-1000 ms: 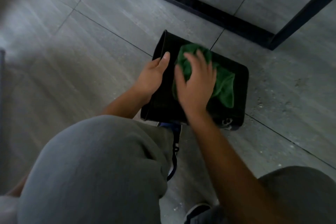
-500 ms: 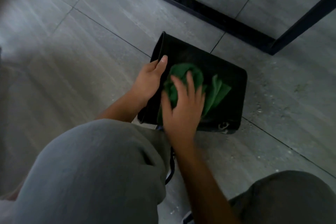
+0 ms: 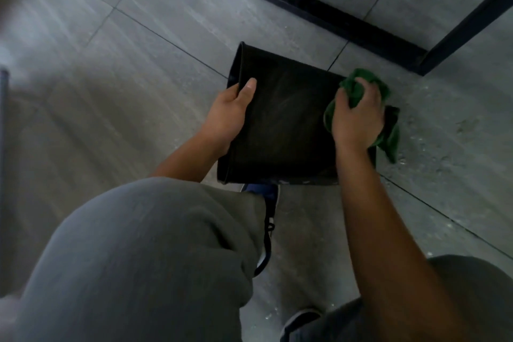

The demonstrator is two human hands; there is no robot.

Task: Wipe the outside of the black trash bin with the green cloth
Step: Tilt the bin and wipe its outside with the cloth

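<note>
Bin position: the black trash bin [image 3: 283, 122] lies on its side on the grey tiled floor [image 3: 155, 44], just ahead of the person's knees, open mouth toward the left of the head view, base toward the right.
Left hand: the left hand [image 3: 229, 116] grips the bin at its rim, thumb laid on the upper wall and fingers curled over the edge out of sight; it steadies the bin.
Right hand: the right hand [image 3: 356, 116] is closed round the bunched green cloth [image 3: 358, 86], pressing it against the base end of the bin.
Cloth: crumpled, with a loose tail hanging past the bin's right edge toward the floor.
Step in hand: judged to be wiping of the outer wall, the stroke now at the base end.
Progress: cannot be rated; the dark surface shows neither dirt nor wiped tracks clearly.
Next move calls for: probably a return stroke along the wall toward the rim, or a turn of the bin by the left hand to present an unwiped face.
Caution: the trailing cloth may drag on the gritty floor.
Surroundings: a black frame [image 3: 361, 33] lies on the floor beyond the bin.
</note>
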